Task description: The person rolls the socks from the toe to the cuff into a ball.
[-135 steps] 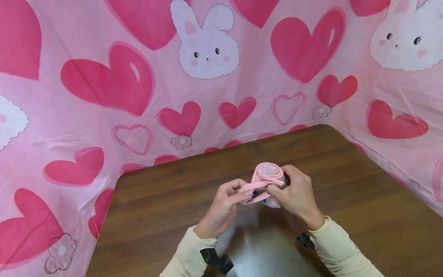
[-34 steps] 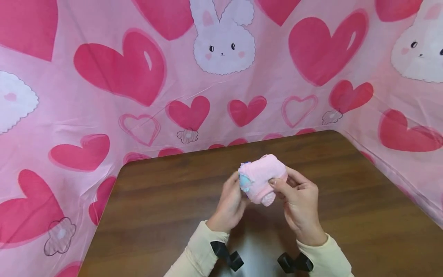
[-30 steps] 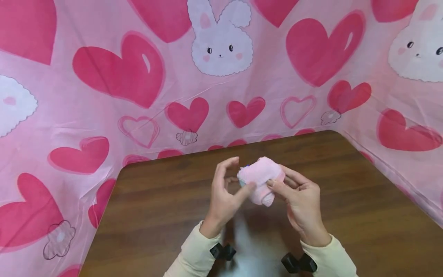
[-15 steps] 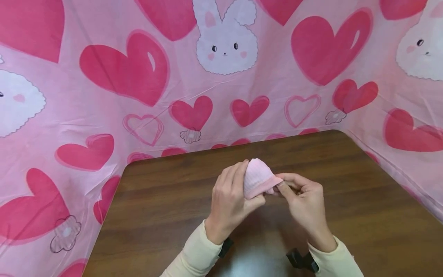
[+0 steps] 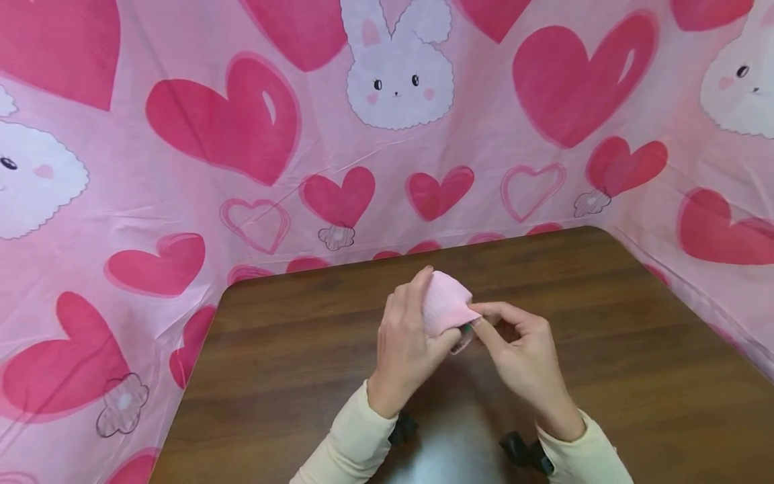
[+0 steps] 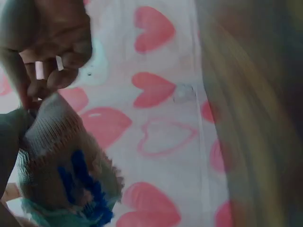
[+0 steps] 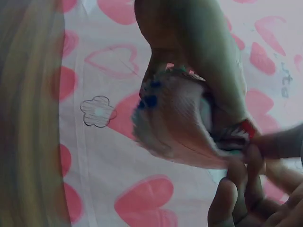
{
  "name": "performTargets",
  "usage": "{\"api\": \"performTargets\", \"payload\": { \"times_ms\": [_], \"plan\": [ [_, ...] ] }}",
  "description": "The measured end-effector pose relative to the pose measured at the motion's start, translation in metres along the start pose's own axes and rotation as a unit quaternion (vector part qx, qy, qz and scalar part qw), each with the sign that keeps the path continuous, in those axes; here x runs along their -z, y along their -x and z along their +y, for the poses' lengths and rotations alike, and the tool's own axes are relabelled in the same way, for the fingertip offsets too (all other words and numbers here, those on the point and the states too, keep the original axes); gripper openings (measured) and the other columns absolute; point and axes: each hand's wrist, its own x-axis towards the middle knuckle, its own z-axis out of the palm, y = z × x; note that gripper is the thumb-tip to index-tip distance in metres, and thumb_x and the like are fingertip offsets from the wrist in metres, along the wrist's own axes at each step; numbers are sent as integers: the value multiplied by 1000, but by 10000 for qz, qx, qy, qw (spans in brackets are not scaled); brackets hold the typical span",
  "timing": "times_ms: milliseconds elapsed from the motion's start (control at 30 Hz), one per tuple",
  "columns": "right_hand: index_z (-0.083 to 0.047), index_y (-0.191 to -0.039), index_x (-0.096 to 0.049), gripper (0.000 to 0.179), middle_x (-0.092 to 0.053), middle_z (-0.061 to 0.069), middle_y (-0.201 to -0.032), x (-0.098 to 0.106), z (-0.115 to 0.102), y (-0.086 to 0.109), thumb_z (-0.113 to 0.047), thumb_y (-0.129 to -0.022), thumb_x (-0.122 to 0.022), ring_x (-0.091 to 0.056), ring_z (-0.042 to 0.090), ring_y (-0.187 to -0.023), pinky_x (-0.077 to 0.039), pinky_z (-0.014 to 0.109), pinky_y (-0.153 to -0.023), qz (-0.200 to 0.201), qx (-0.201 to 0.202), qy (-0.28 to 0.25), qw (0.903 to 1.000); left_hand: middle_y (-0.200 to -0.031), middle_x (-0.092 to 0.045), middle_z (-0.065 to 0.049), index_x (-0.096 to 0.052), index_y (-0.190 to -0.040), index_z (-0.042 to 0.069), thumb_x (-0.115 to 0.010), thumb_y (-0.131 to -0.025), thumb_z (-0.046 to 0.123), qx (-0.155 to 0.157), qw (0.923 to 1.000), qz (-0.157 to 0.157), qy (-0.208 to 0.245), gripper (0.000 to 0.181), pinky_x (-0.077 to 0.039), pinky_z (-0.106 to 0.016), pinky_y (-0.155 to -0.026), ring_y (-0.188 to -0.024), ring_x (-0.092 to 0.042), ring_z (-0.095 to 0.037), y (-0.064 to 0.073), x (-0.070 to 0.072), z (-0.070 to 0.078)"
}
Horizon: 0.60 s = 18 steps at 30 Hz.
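Observation:
A bundled pink sock (image 5: 446, 304) is held above the table between both hands. My left hand (image 5: 406, 339) grips its body, fingers along the far side and thumb at the lower edge. With thumb and index finger, my right hand (image 5: 525, 353) pinches the cuff's edge and draws it into a point. Ribbing and loose blue and teal threads show on the sock (image 6: 71, 161) in the left wrist view. Seen from the right wrist, the cuff of the sock (image 7: 177, 125) gapes, with dark and red bits inside; the right fingertips there are partly blurred.
A brown wooden table (image 5: 284, 376) lies below the hands, its rounded far corners near the backdrop. Pink cloth (image 5: 338, 148) with hearts and rabbits hangs behind and along the sides. Black camera mounts (image 5: 523, 452) sit at the wrists.
Earlier a rolled end of the sock faced up; it has since been turned round. The left hand let go briefly and regripped it, and the right fingers moved to the cuff edge.

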Motion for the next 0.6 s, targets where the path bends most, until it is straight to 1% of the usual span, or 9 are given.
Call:
{"api": "performTargets", "payload": {
  "times_ms": [67,167,233,267,333,400,467,533,600],
  "plan": [
    [-8,-119,-74,40,-59,8,-91,-4,3,3,6,-82,-78,-56,17,-72,-50,24,-54,-277,188,-46,9994,-115,-58,-7,-51,-145,25,-85,-72,23,480,9979,-99,421,81,-54,-40,-75,-103,-55,-21,-1,-1,1],
    [-13,-143,-57,74,-53,7,-115,-11,5,8,5,-76,-84,-60,19,-94,-58,29,-67,-744,505,-79,9959,-118,-55,-6,-51,-146,33,-83,-74,22,1160,9872,-284,1057,79,-52,-41,-78,-106,-53,-19,-5,2,0],
    [-14,-151,-47,91,-51,6,-129,-15,4,11,4,-72,-88,-60,20,-107,-58,32,-76,-846,719,43,9938,-123,-55,-4,-48,-147,35,-82,-77,26,1513,9772,-484,1406,78,-52,-41,-80,-107,-54,-18,-7,6,1],
    [-13,-152,-45,96,-51,6,-134,-16,3,12,2,-69,-91,-60,22,-111,-58,31,-79,-830,903,143,9923,-126,-55,-3,-47,-148,34,-81,-78,28,1681,9702,-612,1635,79,-52,-41,-81,-108,-55,-18,-8,9,2],
    [-11,-151,-45,102,-53,6,-140,-19,3,11,-2,-63,-95,-59,22,-117,-55,27,-85,-604,1247,472,9892,-132,-55,-1,-42,-151,32,-79,-81,30,1952,9522,-922,2160,79,-52,-42,-84,-109,-56,-19,-9,17,3],
    [-9,-147,-51,97,-56,6,-140,-20,2,8,-3,-61,-96,-61,22,-116,-53,22,-87,-219,1540,743,9850,-135,-56,0,-39,-153,29,-77,-82,29,2045,9362,-1204,2591,80,-53,-41,-85,-110,-56,-19,-10,25,2],
    [-7,-143,-56,90,-60,6,-137,-20,3,4,-2,-63,-95,-63,22,-113,-51,19,-87,143,1668,899,9818,-133,-58,0,-38,-154,26,-78,-83,27,2035,9234,-1419,2929,81,-55,-39,-82,-109,-57,-20,-10,31,-1],
    [-7,-140,-59,81,-64,6,-132,-20,6,2,2,-66,-92,-66,21,-107,-51,18,-86,414,1627,891,9818,-131,-60,0,-40,-153,23,-80,-83,26,1875,9231,-1528,2988,81,-55,-38,-81,-109,-57,-20,-11,35,-5],
    [-7,-139,-60,75,-66,7,-130,-19,11,1,7,-70,-88,-68,20,-102,-52,19,-85,469,1460,743,9854,-130,-62,2,-42,-152,24,-85,-80,26,1820,9218,-1627,3013,84,-56,-37,-80,-110,-58,-19,-12,37,-9]
  ]
}}
